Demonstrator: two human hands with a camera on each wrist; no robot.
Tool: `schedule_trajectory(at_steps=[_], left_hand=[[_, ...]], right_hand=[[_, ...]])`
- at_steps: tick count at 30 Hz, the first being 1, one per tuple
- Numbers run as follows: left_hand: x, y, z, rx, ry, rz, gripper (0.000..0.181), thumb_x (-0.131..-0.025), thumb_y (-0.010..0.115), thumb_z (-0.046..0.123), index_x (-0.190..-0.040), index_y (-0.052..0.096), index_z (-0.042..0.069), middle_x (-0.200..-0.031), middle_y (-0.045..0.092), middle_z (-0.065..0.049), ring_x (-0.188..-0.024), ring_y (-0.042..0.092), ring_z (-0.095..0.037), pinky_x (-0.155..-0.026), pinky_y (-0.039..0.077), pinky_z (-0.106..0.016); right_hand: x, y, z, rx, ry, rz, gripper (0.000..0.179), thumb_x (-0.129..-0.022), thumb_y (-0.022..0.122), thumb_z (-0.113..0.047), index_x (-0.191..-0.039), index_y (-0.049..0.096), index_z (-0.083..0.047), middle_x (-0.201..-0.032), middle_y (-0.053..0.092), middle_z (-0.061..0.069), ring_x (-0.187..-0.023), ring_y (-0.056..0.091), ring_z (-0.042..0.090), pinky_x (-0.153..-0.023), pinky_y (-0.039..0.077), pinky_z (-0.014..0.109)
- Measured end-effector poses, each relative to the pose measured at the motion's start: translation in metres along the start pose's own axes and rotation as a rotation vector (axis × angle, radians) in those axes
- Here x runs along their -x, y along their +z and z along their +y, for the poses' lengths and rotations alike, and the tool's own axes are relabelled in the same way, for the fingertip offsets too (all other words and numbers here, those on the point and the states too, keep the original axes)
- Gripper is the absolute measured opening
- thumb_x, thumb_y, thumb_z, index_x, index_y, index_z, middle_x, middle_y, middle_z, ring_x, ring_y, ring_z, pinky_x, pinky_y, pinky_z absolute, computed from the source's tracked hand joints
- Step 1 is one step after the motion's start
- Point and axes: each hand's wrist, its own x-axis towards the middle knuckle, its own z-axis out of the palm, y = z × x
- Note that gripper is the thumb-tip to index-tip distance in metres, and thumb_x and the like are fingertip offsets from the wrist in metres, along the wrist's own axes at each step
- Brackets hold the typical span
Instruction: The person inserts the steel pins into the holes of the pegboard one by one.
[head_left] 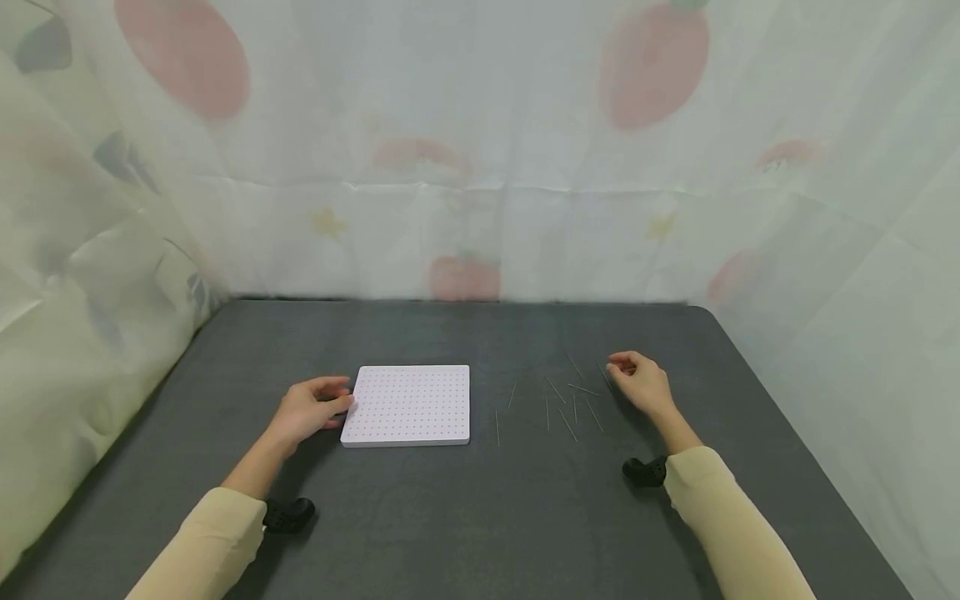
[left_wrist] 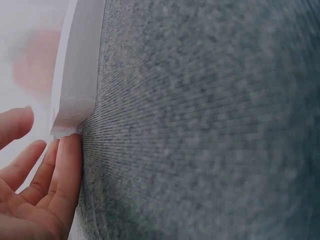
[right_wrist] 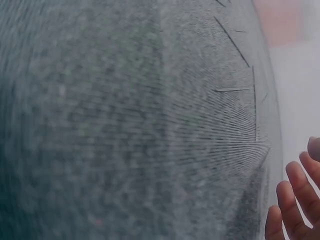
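A white board (head_left: 412,406) dotted with rows of small holes lies flat on the dark grey table. My left hand (head_left: 309,408) is at its left side, fingertips right at the edge. In the left wrist view, extended fingers (left_wrist: 70,165) meet the corner of the board (left_wrist: 80,65), while the thumb stays apart from it. Several thin needle-like pins (head_left: 555,389) are scattered right of the board. Beyond their right side hovers my right hand (head_left: 641,382), its fingers loosely bent near one thin pin (head_left: 605,377). The right wrist view shows relaxed fingers (right_wrist: 295,175) holding nothing visible.
The dark grey table (head_left: 480,525) ends at the back against a pale curtain (head_left: 525,125) printed with fruit. More curtain (head_left: 82,333) hangs along the left side. A black band with a device (head_left: 288,515) sits on each wrist.
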Motion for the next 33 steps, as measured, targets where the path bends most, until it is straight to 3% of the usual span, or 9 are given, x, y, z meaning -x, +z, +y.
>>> schedule_trajectory(at_steps=[7,25,33], left_hand=[[-0.002,0.003,-0.003,0.027,-0.003,-0.007,0.05,-0.086,0.063,0.015,-0.132,0.048,0.002,-0.122,0.054,-0.021,-0.101,0.058,-0.025,-0.071,0.056,-0.031],[-0.001,0.007,-0.001,0.006,-0.013,0.014,0.045,-0.085,0.062,0.008,-0.128,0.052,0.001,-0.115,0.057,-0.019,-0.09,0.059,-0.019,-0.067,0.056,-0.03],[-0.002,0.008,-0.002,-0.001,-0.009,0.014,0.045,-0.085,0.063,0.007,-0.128,0.053,0.001,-0.114,0.057,-0.018,-0.089,0.059,-0.019,-0.066,0.056,-0.03]], right_hand=[[0.0,0.006,-0.002,0.008,0.077,-0.007,0.032,-0.092,0.054,-0.025,-0.114,0.06,-0.002,-0.102,0.063,0.016,-0.09,0.058,0.032,-0.075,0.048,0.045],[-0.005,0.016,-0.002,0.064,0.133,-0.018,0.028,-0.091,0.055,-0.024,-0.108,0.063,-0.003,-0.097,0.065,0.016,-0.087,0.059,0.031,-0.075,0.045,0.045],[-0.005,0.016,-0.008,0.1,0.184,-0.067,0.027,-0.091,0.054,-0.024,-0.108,0.061,-0.005,-0.103,0.063,0.016,-0.09,0.059,0.032,-0.074,0.046,0.045]])
